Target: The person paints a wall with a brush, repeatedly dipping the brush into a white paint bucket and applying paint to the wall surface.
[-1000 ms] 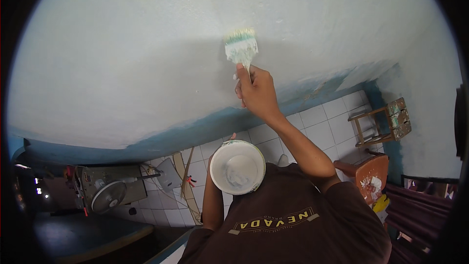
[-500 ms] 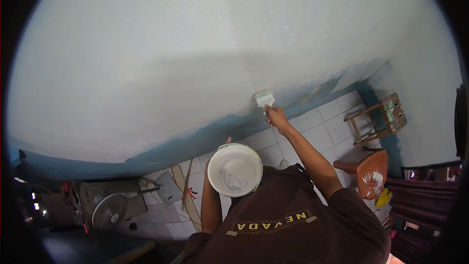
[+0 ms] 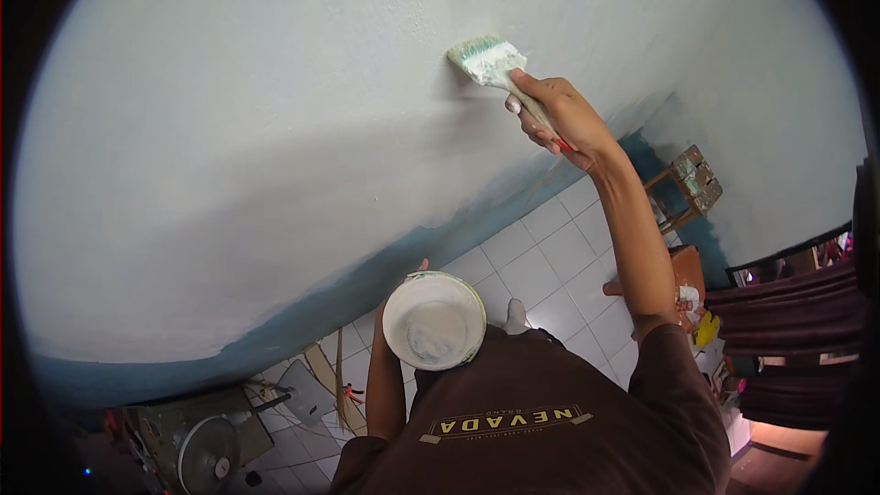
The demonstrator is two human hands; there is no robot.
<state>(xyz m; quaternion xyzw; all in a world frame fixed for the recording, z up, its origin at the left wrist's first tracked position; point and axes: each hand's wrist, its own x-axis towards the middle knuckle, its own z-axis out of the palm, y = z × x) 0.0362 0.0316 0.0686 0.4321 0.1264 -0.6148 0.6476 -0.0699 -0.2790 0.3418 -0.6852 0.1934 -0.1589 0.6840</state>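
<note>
My right hand [image 3: 559,119] is closed around the handle of a wide paintbrush [image 3: 488,59] with white and pale green paint on its head. The bristles are at the pale wall [image 3: 229,55], above its blue lower band [image 3: 302,298]. My left hand [image 3: 422,266] holds a white bucket [image 3: 396,330] with pale paint inside, close to my torso; most of this hand is hidden behind the bucket, with fingertips showing at its rim.
A paint-spattered wooden stool [image 3: 697,179] stands by the right corner, near an orange-brown chair [image 3: 684,266] and dark curtains [image 3: 779,312]. At lower left are a fan [image 3: 206,458] and boards [image 3: 325,362] on white floor tiles [image 3: 541,247].
My right hand and brush dropped toward the blue band, then rose again, ending further right and higher. The bucket has shifted slightly left in view, and the view has turned a little.
</note>
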